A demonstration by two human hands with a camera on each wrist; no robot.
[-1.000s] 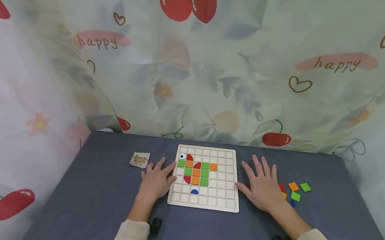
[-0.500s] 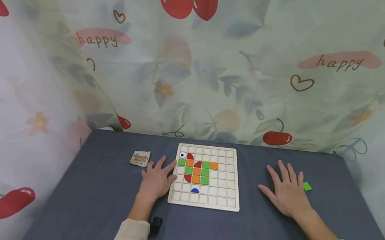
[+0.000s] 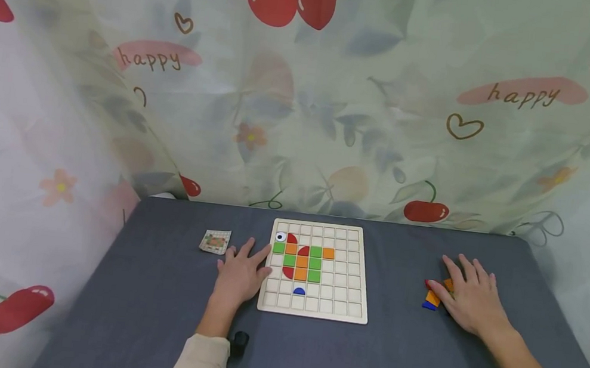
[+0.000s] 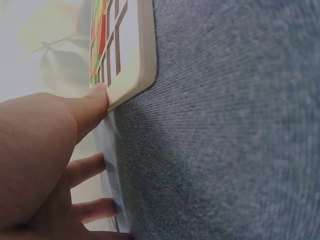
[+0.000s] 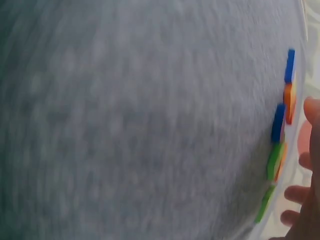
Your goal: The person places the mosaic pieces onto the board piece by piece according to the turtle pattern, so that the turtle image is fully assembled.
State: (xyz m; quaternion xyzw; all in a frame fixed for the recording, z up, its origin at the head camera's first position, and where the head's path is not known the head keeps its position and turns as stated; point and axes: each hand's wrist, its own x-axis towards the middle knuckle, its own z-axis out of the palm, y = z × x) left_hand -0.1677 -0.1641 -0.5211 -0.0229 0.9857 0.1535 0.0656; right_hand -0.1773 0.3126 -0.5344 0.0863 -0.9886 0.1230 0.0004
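Observation:
A pale wooden grid board [image 3: 339, 299] lies on the table, with green, orange and red tiles set in its left half and a blue half-round piece [image 3: 299, 291] lower down. At its left edge, my left hand [image 3: 238, 278] rests with fingers spread; the thumb tip [image 4: 100, 92] touches the rim. My right hand [image 3: 477, 300] is over the loose tiles at the right, fingers loosely extended. An orange tile [image 3: 432, 298] and a blue piece [image 3: 428, 306] show beside its thumb. Green [image 5: 275, 161] and more blue pieces [image 5: 290, 66] appear beneath it in the right wrist view; others are hidden.
A small printed card [image 3: 215, 241] lies left of the board, close to my left fingertips. The dark cloth-covered table [image 3: 309, 359] ends at a patterned curtain [image 3: 312, 120] behind, with curtain on both sides too. Each wrist carries a small black camera.
My right hand has moved from the board's right edge rightward over the loose tiles, now covering most of them. My left hand stays at the board's left edge.

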